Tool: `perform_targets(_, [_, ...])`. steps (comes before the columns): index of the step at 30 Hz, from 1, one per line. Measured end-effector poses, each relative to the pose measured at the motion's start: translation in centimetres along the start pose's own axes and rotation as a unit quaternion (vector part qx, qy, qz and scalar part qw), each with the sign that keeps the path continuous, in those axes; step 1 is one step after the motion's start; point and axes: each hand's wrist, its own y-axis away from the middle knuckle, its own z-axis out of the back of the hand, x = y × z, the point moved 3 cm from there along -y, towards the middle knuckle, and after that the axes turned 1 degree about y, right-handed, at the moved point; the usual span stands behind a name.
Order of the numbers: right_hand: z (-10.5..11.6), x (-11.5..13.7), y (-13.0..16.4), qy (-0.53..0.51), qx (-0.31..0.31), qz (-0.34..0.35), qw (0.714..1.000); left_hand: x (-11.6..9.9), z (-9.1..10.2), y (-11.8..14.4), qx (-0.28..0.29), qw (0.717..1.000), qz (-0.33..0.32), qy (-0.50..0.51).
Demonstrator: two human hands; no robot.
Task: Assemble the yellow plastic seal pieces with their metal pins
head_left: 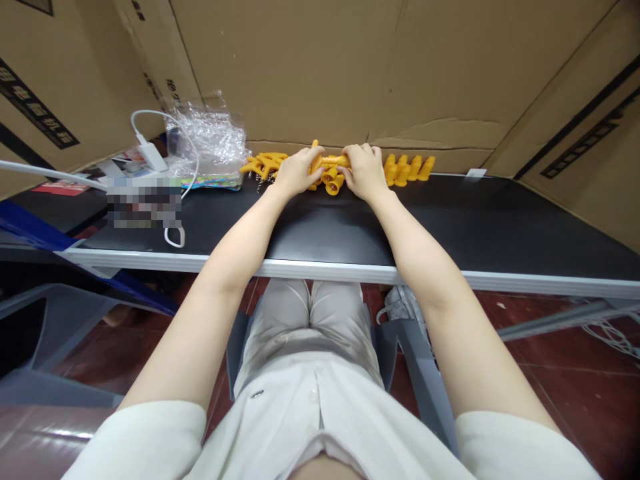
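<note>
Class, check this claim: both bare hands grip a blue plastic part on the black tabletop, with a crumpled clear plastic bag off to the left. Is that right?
Not quite. In the head view, the left hand and right hand grip a yellow-orange plastic part, not a blue one. The rest stands: it is on the black tabletop, with the crumpled clear plastic bag off to the left.

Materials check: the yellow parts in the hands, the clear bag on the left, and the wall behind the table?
Yellow parts: likely moulded plastic, uniform colour, slightly glossy, identical shapes. Both the left hand and right hand hold them. Clear bag: thin plastic film, crinkled, with bright glints. Wall: brown cardboard, matte, with creases and seams.
</note>
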Motion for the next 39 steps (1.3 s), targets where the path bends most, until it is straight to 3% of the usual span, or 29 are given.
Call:
perform_targets(6, [-0.3, 0.2, -0.1, -0.003, 0.009, 0.015, 1.000, 0.0, 0.4, -0.4, -0.033, 0.999, 0.018, -0.018])
perform_targets(15, [0.8, 0.7, -0.3, 0.021, 0.000, 0.012, 1.000, 1.3, -0.4, -1.2, -0.019, 0.993, 0.071, 0.094])
perform_targets(23, [0.8, 0.9, -0.4, 0.043, -0.007, 0.027, 0.999, 0.8, -0.5, -0.7, 0.138, 0.941, 0.172, 0.257])
perform_targets(27, [0.0, -0.1, -0.4, 0.026, 0.008, 0.022, 0.999, 0.4, -0.2, -0.5, 0.098, 0.942, 0.194, 0.254])
perform_targets(31, [-1.3, -1.1, -0.5, -0.016, 0.006, 0.063, 0.998, -0.2, 0.4, -0.2, 0.046, 0.945, 0.215, 0.242])
perform_targets(39, [-1.8, -0.7, -0.9, 0.004, -0.008, 0.070, 0.997, -0.6, 0.9, 0.3, 0.052, 0.944, 0.229, 0.230])
